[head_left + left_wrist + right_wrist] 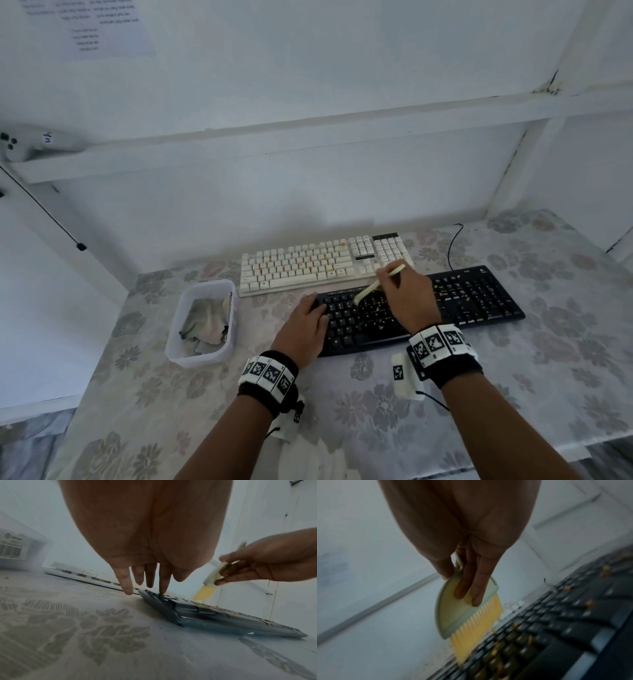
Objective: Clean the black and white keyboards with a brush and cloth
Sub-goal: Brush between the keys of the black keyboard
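A black keyboard (462, 301) lies near me on the table, dotted with yellowish crumbs. Behind it sits a white keyboard (308, 263) with orange stains. My right hand (404, 294) grips a pale green brush (462, 609); its yellow bristles (471, 635) touch the black keys (556, 622) left of centre. My left hand (305, 325) rests with straight fingers on the black keyboard's left end (154, 596). The brush (212, 577) and right hand (265, 563) also show in the left wrist view. A crumpled cloth (205, 322) lies in a clear plastic tub (178, 346).
The tub stands left of both keyboards on a floral tablecloth (376, 411). A black cable (452, 246) runs from the black keyboard toward the back wall. White frame bars (308, 137) cross above. The table's front edge (582, 455) lies near my forearms.
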